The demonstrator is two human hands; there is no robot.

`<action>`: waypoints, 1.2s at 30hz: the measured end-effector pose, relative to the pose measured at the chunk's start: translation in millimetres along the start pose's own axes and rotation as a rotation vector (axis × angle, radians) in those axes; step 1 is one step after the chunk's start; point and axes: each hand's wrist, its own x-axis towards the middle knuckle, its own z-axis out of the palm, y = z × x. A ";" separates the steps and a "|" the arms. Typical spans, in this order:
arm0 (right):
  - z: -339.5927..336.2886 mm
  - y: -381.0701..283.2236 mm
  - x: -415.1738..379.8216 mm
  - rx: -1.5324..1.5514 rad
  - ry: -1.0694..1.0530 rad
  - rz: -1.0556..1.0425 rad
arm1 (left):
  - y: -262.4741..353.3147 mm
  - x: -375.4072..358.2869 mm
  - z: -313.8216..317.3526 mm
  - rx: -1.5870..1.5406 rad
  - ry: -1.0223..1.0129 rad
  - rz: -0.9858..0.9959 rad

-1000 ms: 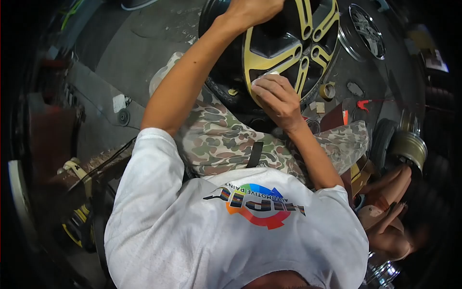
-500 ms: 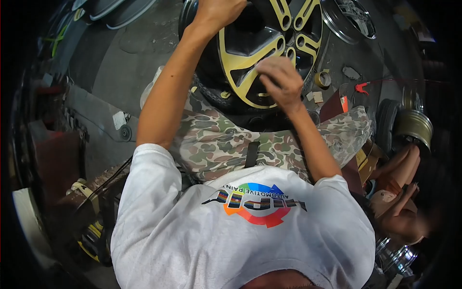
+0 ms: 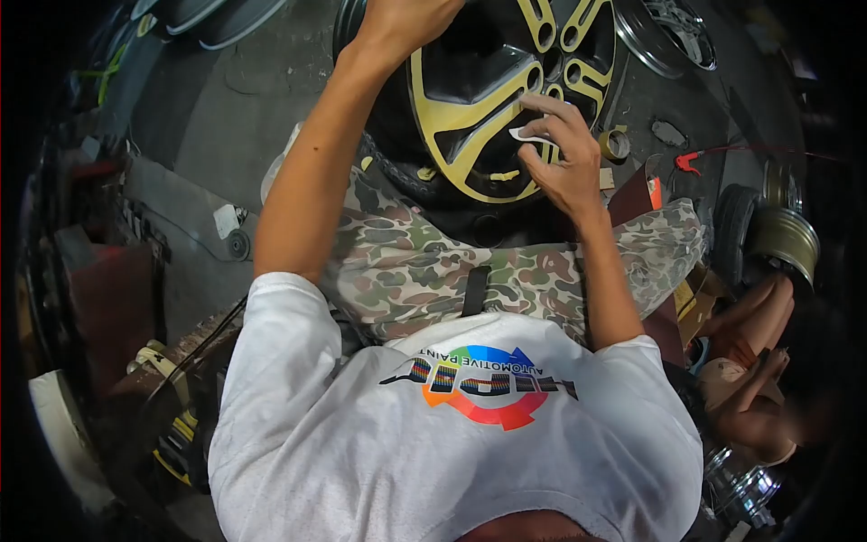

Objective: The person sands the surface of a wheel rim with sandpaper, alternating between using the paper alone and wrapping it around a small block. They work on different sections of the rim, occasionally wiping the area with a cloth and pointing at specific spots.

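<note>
A black wheel rim (image 3: pixel 461 68) with pale yellow faces on its spokes stands in front of me, within a dark tyre. My left hand (image 3: pixel 411 23) is at the rim's upper left side; the top edge of the view cuts off its fingers. Over the lower right spokes is my right hand (image 3: pixel 571 154), closed in a pinch. Between its thumb and fingers shows a small white folded sheet (image 3: pixel 528 135), whose material I cannot make out. Scraps of yellow tape (image 3: pixel 427 173) lie along the lower edge of the wheel.
A roll of tape (image 3: pixel 616 144) sits to the wheel's right, near a red air blow gun (image 3: pixel 689 163). Further right are a gold rim (image 3: pixel 784 239) and a crouching person (image 3: pixel 745 370). A silver rim (image 3: pixel 677 36) lies at the upper right.
My right hand has moved right and slightly down, away from the spoke, and the white sheet now shows in it. My left hand has barely shifted.
</note>
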 end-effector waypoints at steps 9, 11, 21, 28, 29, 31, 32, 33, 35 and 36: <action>14.4 -50.7 -6.5 -0.017 -0.241 -0.247 | -3.2 0.1 0.9 -0.003 0.003 0.017; 21.2 -66.7 -17.5 0.064 -0.354 -0.294 | -4.5 0.1 1.7 -0.005 0.013 0.026; 9.9 -43.6 -37.4 0.622 0.008 0.500 | -5.6 0.2 3.1 0.014 0.024 0.029; 16.8 -34.7 -40.0 1.096 0.030 0.680 | -5.4 0.6 2.7 -0.011 0.010 -0.006; 16.3 -37.5 -40.6 1.075 0.049 0.712 | -5.2 0.7 2.0 -0.022 -0.001 -0.019; 19.6 -41.8 -46.3 1.017 0.015 0.734 | -4.1 1.1 2.3 -0.048 -0.027 -0.020; 20.6 -43.2 -51.6 0.961 -0.028 0.756 | -4.1 0.8 2.7 -0.028 -0.009 -0.002; 22.3 -42.0 -62.0 0.932 -0.120 0.779 | -4.8 0.7 3.9 -0.009 0.010 0.016; 36.8 -44.8 -85.7 0.980 -0.179 0.824 | -10.2 1.9 6.7 -0.055 0.003 0.029; 39.4 -52.5 -89.8 0.937 -0.186 0.808 | -10.5 1.8 6.5 -0.047 0.001 0.043</action>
